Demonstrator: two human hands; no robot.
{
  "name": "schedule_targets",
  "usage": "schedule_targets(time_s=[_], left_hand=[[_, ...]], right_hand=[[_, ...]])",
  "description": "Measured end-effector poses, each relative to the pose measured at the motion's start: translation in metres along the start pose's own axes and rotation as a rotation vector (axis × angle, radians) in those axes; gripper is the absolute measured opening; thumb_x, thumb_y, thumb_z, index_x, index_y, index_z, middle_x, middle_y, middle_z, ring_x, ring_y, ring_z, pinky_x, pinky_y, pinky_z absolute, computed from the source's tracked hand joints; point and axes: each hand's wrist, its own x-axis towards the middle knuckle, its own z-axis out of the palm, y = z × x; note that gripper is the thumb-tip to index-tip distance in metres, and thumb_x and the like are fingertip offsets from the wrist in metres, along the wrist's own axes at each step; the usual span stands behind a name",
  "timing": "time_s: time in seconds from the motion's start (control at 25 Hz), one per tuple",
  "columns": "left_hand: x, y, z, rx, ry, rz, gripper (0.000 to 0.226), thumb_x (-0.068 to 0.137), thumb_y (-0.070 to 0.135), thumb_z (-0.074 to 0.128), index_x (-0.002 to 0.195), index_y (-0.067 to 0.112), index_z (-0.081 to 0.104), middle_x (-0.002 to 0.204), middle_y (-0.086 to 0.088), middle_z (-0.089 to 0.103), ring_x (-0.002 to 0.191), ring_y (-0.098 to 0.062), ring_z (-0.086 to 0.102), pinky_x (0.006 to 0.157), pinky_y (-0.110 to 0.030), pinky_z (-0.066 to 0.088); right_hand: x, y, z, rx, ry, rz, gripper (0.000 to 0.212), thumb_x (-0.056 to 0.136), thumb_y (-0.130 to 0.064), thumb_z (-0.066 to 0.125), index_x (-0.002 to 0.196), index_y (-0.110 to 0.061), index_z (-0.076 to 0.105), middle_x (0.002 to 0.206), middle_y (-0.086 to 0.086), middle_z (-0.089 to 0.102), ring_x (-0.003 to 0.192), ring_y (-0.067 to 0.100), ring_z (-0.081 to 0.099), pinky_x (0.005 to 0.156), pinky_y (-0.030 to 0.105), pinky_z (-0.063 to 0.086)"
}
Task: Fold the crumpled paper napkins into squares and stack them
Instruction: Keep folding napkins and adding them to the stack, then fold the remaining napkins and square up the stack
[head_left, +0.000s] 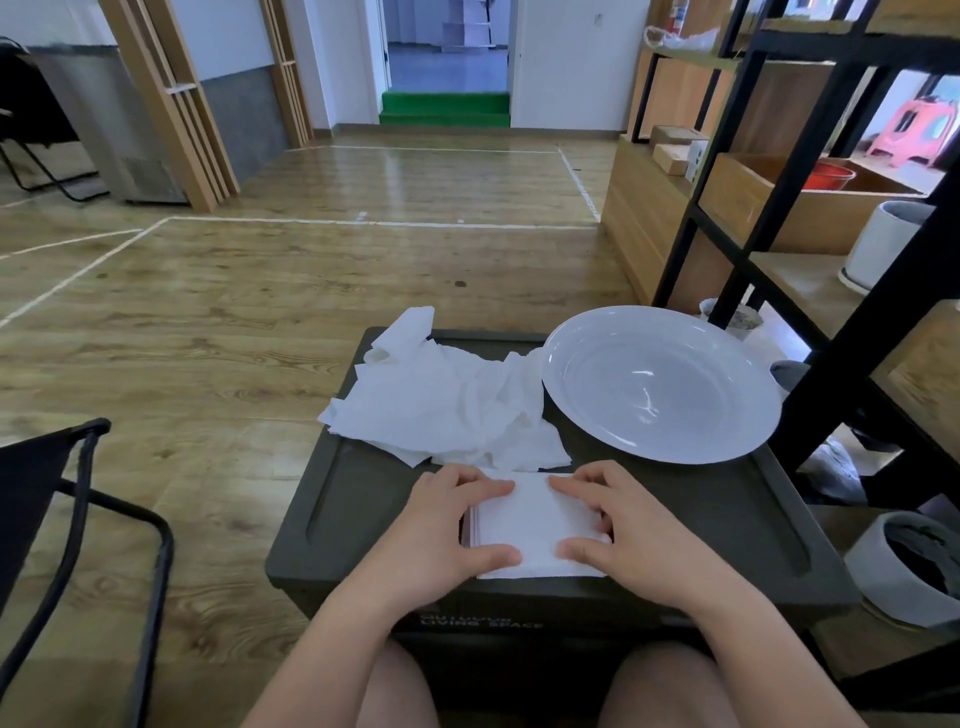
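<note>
Both grips lie flat and apart: the left hand (447, 514) and the right hand (631, 525) press with straightened fingers on the folded napkin (535, 525), one at each side edge, neither curled round it. Largest on the dark box lid serving as tabletop (701, 519) is the white bowl (660, 384), standing at the far right with nothing visible inside. Next, the heap of crumpled napkins (447, 400) sprawls at the far left, just beside the bowl rim and touching the far edge of the folded piece. Smallest, the folded napkin sits at the near centre, squared, apparently topping a thin stack whose edges show at its left side. Handling judgement: the paper is light, soft and easily torn; it will slide under a push and hold a crease only if pressed flat, so take it by corners or edges with light pinches. Hidden: the napkin's side margins lie under the fingers, the stack count is unreadable, and the box lettering is too blurred to read reliably.
</note>
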Motion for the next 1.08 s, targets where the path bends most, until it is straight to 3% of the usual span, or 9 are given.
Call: schedule_targets(time_s=[0.08, 0.2, 0.28, 0.4, 0.56, 0.72, 0.8, 0.96, 1.08], left_hand=[[0.004, 0.0, -0.009, 0.089, 0.122, 0.041, 0.058, 0.061, 0.068, 0.063, 0.116, 0.053, 0.055, 0.113, 0.036, 0.037, 0.11, 0.002, 0.026, 0.096, -0.021, 0.028], [0.018, -0.008, -0.03, 0.229, 0.473, -0.013, 0.043, 0.075, 0.042, 0.068, 0.116, 0.044, 0.055, 0.117, 0.021, 0.042, 0.109, -0.007, 0.024, 0.094, -0.026, 0.027], [0.028, -0.016, -0.039, 0.407, 0.506, -0.098, 0.042, 0.079, 0.021, 0.065, 0.119, 0.032, 0.057, 0.125, 0.008, 0.046, 0.114, -0.016, 0.027, 0.094, -0.031, 0.025], [0.034, -0.013, -0.044, 0.489, 0.541, -0.075, 0.019, 0.086, 0.016, 0.063, 0.101, 0.023, 0.073, 0.113, 0.005, 0.062, 0.109, -0.022, 0.042, 0.089, -0.032, 0.031], [0.029, 0.011, -0.054, 0.171, 0.668, 0.005, 0.008, 0.089, 0.021, 0.064, 0.086, 0.023, 0.071, 0.083, 0.018, 0.064, 0.08, -0.006, 0.05, 0.071, -0.018, 0.038], [0.02, 0.054, -0.063, -0.323, 0.504, 0.064, 0.031, 0.093, 0.024, 0.058, 0.063, 0.028, 0.049, 0.05, 0.009, 0.034, 0.047, -0.003, 0.031, 0.045, -0.018, 0.029], [0.013, 0.076, -0.068, -0.475, 0.439, 0.093, 0.016, 0.094, 0.023, 0.058, 0.08, 0.024, 0.062, 0.061, -0.001, 0.055, 0.055, 0.004, 0.048, 0.055, -0.027, 0.043], [-0.001, 0.101, -0.068, -0.736, 0.386, 0.047, 0.011, 0.095, 0.026, 0.057, 0.099, 0.028, 0.067, 0.093, 0.003, 0.075, 0.09, -0.017, 0.07, 0.076, -0.031, 0.056], [-0.013, 0.106, -0.06, -0.616, 0.524, -0.003, 0.026, 0.091, 0.035, 0.06, 0.115, 0.04, 0.051, 0.072, 0.007, 0.064, 0.077, -0.011, 0.064, 0.073, -0.025, 0.051]], right_hand=[[-0.002, 0.001, 0.001, 0.007, 0.006, -0.011, 0.066, 0.079, -0.039, 0.071, 0.139, -0.035, 0.043, 0.115, -0.032, 0.031, 0.099, -0.006, 0.043, 0.08, 0.007, 0.036], [-0.003, 0.002, 0.002, 0.024, 0.021, -0.004, 0.065, 0.08, -0.039, 0.07, 0.139, -0.035, 0.043, 0.116, -0.032, 0.031, 0.098, -0.008, 0.042, 0.079, 0.006, 0.036], [-0.004, 0.001, 0.003, 0.021, 0.028, -0.011, 0.065, 0.079, -0.039, 0.07, 0.138, -0.036, 0.043, 0.116, -0.033, 0.03, 0.099, -0.009, 0.041, 0.079, 0.005, 0.036], [-0.004, -0.002, 0.001, 0.044, 0.037, 0.014, 0.065, 0.075, -0.042, 0.072, 0.135, -0.039, 0.046, 0.114, -0.033, 0.035, 0.094, -0.008, 0.045, 0.075, 0.006, 0.038], [-0.004, -0.013, -0.008, 0.04, 0.177, 0.004, 0.057, 0.07, -0.049, 0.07, 0.125, -0.04, 0.057, 0.103, -0.024, 0.052, 0.081, -0.006, 0.051, 0.07, 0.01, 0.039], [0.01, -0.045, -0.023, 0.2, 0.318, -0.022, 0.057, 0.077, -0.045, 0.071, 0.129, -0.04, 0.049, 0.104, -0.026, 0.052, 0.089, -0.009, 0.051, 0.07, 0.009, 0.041], [0.017, -0.065, -0.035, 0.419, 0.26, 0.003, 0.067, 0.076, -0.047, 0.072, 0.135, -0.04, 0.04, 0.114, -0.024, 0.05, 0.096, -0.008, 0.052, 0.077, 0.016, 0.046], [0.008, -0.088, -0.05, 0.729, 0.209, 0.079, 0.077, 0.074, -0.045, 0.074, 0.14, -0.041, 0.034, 0.12, -0.003, 0.056, 0.105, 0.015, 0.06, 0.096, 0.046, 0.049], [-0.014, -0.098, -0.043, 0.717, 0.343, -0.01, 0.062, 0.081, -0.033, 0.07, 0.134, -0.045, 0.04, 0.131, -0.007, 0.047, 0.114, 0.016, 0.051, 0.096, 0.038, 0.047]])
